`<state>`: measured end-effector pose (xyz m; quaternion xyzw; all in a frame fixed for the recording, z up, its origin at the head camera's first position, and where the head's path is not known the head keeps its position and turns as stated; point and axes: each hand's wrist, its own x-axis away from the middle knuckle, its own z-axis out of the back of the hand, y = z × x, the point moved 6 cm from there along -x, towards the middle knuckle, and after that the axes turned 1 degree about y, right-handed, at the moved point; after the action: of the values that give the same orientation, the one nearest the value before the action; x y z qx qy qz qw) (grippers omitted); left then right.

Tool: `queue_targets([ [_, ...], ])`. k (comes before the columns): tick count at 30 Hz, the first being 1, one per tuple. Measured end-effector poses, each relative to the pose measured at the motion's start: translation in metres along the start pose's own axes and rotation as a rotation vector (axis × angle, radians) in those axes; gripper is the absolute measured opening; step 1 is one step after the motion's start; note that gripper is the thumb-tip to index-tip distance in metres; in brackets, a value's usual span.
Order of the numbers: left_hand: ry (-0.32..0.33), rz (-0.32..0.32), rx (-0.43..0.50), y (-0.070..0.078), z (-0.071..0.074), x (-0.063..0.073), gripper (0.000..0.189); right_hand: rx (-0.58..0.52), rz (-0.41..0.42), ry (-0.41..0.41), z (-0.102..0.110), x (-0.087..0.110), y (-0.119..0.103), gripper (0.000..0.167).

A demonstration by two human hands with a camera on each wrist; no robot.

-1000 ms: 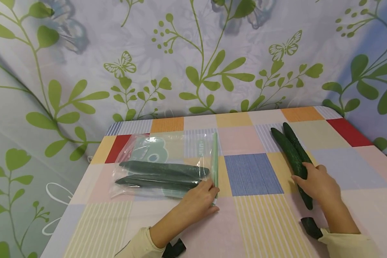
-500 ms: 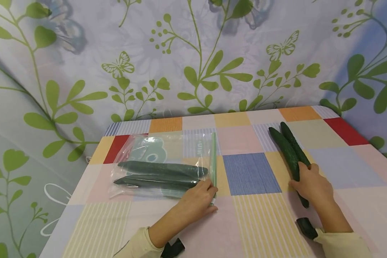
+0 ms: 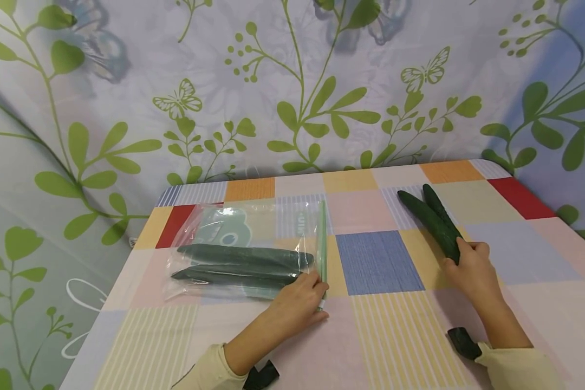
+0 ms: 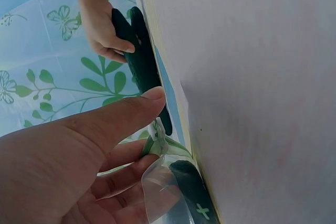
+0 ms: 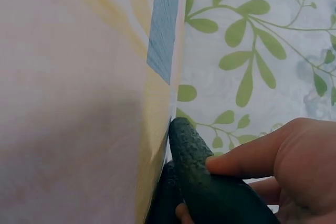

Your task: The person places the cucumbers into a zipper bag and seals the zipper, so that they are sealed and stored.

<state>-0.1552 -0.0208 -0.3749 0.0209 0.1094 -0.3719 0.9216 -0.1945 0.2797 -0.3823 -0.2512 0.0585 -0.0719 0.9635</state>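
In the head view a clear zip bag (image 3: 253, 222) with a green zipper strip (image 3: 323, 227) lies flat on the left, two cucumbers (image 3: 246, 253) inside it. My left hand (image 3: 297, 303) holds the bag's near corner at the zipper end; the left wrist view shows a white slider (image 4: 157, 128) between thumb and curled fingers. On the right, my right hand (image 3: 475, 271) grips the near end of a cucumber (image 3: 429, 216), thumb on one side. A second loose cucumber (image 3: 439, 203) lies close beside it, partly hidden by the gripped one and the hand.
A patchwork-patterned cloth (image 3: 382, 262) covers the table. Behind it hangs a leaf-and-butterfly printed curtain (image 3: 331, 92). Black straps (image 3: 463, 342) show at both cream sleeves (image 3: 514, 368).
My right hand has taken a firmer hold of the left loose cucumber, and its near end has come up while its far tip swung left. My left hand and the bag stay put.
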Motion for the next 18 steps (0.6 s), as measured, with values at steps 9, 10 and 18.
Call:
queue_targets([
  [9, 0.009, -0.002, 0.007, -0.001, -0.001, 0.000, 0.044, -0.042, 0.052, 0.114, 0.002, 0.001, -0.005, 0.050],
  [10, 0.009, -0.001, 0.009, -0.001, -0.001, 0.000, 0.043, -0.046, 0.068, 0.127, 0.002, 0.001, -0.006, 0.049],
  [18, 0.016, 0.005, 0.021, -0.002, 0.000, 0.000, 0.044, -0.113, 0.221, 0.170, 0.003, 0.002, -0.017, 0.046],
])
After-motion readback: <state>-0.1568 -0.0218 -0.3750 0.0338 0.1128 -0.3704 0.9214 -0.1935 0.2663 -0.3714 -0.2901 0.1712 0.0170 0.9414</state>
